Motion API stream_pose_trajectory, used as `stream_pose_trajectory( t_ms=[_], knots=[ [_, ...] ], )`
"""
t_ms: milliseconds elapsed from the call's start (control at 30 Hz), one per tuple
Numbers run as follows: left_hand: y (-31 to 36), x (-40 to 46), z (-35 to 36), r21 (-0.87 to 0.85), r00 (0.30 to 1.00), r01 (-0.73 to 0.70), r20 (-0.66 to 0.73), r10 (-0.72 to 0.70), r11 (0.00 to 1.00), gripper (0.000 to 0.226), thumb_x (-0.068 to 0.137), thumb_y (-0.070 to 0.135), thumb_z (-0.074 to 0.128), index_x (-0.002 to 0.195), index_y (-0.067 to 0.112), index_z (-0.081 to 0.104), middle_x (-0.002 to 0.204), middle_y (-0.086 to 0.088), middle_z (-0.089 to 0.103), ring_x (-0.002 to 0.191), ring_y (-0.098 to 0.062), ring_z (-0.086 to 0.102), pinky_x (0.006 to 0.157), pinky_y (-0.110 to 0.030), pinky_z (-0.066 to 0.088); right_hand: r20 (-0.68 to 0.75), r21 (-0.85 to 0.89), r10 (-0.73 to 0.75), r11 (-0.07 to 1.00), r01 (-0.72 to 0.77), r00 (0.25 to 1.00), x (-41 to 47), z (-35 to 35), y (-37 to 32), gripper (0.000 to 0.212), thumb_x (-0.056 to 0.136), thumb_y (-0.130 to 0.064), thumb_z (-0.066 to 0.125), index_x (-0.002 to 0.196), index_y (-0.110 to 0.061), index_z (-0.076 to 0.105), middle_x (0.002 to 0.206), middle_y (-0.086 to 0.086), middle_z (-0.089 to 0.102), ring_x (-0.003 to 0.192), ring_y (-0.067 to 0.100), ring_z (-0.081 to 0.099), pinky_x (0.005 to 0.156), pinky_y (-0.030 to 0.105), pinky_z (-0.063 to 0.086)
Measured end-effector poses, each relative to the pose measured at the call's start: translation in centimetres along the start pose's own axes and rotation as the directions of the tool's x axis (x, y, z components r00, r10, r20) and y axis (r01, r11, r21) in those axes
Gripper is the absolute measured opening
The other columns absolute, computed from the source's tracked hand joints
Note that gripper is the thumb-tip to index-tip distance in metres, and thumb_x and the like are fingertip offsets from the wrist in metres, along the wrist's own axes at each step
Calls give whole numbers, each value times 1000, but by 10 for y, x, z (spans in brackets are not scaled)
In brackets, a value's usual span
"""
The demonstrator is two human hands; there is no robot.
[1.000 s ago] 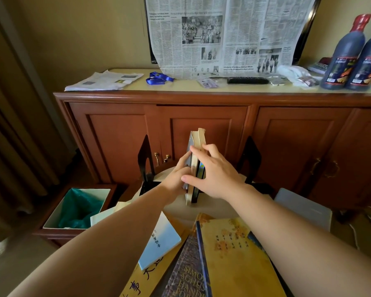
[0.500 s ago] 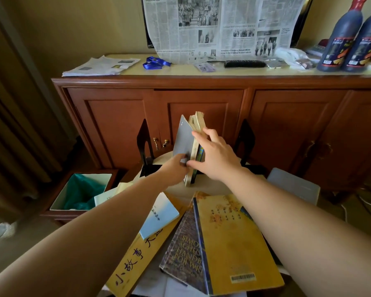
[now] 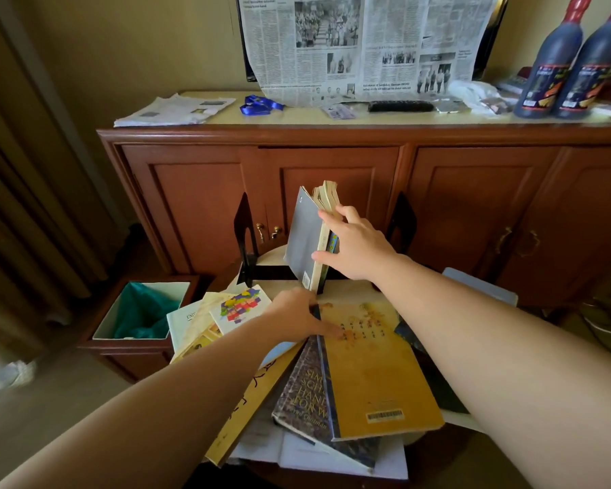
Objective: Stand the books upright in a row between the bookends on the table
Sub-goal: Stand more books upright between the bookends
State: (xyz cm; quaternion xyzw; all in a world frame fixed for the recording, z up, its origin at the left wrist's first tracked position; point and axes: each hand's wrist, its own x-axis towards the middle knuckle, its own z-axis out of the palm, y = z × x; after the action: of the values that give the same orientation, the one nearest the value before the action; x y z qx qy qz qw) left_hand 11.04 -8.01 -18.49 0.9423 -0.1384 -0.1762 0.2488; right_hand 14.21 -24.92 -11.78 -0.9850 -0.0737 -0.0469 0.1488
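- Books lie flat in a loose heap at the near edge of the round desk (image 3: 346, 298): a yellow book (image 3: 374, 375) on top, a dark patterned book (image 3: 304, 393) under it, and a long yellow one with black characters (image 3: 247, 407) poking out to the left.
- Left hand (image 3: 297, 317) reaches onto the far end of that heap, thumb lying across the yellow book's cover near its far left corner; the other fingers are hidden past the spine, so whether this grip has closed on the book I cannot tell.
- Left of that hand, a few thin booklets (image 3: 223, 315) fan out, one with a bright patchwork cover.
- Just beyond, three or so standing books (image 3: 314, 241) stand in the middle of the desk, grey cover facing left, leaning a touch.
- Right hand (image 3: 357, 245) is on their right side, fingers spread and fairly straight against the page edges, thumb low on the near edge; the grip is flat and bracing, not wrapped round.
- Left bookend (image 3: 244, 234) stands well to the left of the standing books, right bookend (image 3: 401, 224) just behind the right wrist; the books sit between them, touching neither.
- Beyond, a wooden cabinet (image 3: 332, 178) carries a newspaper (image 3: 364, 47) and two dark bottles (image 3: 572, 61).
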Motion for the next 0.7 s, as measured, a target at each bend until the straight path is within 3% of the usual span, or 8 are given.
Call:
stream_pose_trajectory(
  t_ms=[133,200,267,433,567,700],
  knots=[
    [4,-8,-18,-259,995,34,-86,-58,965,58,72,51,92,102,14,58,88,-2,63,74,-18,63,57,-31,49,64,75,37,996,-42,997,4,-8,-4,68,103,-68,34,164,-41,23,172,-9,10,152,28,30,116,56,35],
    [3,-16,-29,-531,988,35,-106,-108,846,51,81,31,89,110,12,52,100,-12,71,83,-27,75,62,-41,64,85,134,64,988,-75,994,5,-11,-6,67,103,-71,24,163,-43,26,172,-13,9,153,26,31,118,56,34],
    [-4,-28,-41,-691,974,32,-141,-179,722,41,88,18,82,112,14,49,103,-15,73,84,-29,78,66,-50,66,88,164,72,983,-86,993,6,-11,-8,70,101,-74,17,162,-42,28,172,-13,9,154,26,31,119,57,33],
    [-28,-42,-73,-789,887,-28,-303,-349,613,31,90,11,78,107,17,53,99,-17,74,82,-30,78,67,-55,66,80,191,83,977,-97,993,7,-9,-10,77,97,-79,13,162,-42,30,172,-14,9,154,25,31,121,58,30],
    [-31,-40,-105,-784,808,-71,-407,-425,616,12,92,12,72,100,9,64,91,-16,78,76,-30,79,67,-52,66,82,206,102,971,-117,991,4,-8,-12,75,97,-79,15,161,-44,31,172,-17,9,154,25,30,121,56,31],
    [-28,-20,-121,-780,756,-106,-467,-459,617,15,84,18,67,95,9,72,90,-16,79,82,-35,79,63,-53,66,70,208,97,972,-109,993,5,-6,-12,75,97,-80,15,161,-45,31,171,-16,11,153,27,32,119,57,34]
  ],
)
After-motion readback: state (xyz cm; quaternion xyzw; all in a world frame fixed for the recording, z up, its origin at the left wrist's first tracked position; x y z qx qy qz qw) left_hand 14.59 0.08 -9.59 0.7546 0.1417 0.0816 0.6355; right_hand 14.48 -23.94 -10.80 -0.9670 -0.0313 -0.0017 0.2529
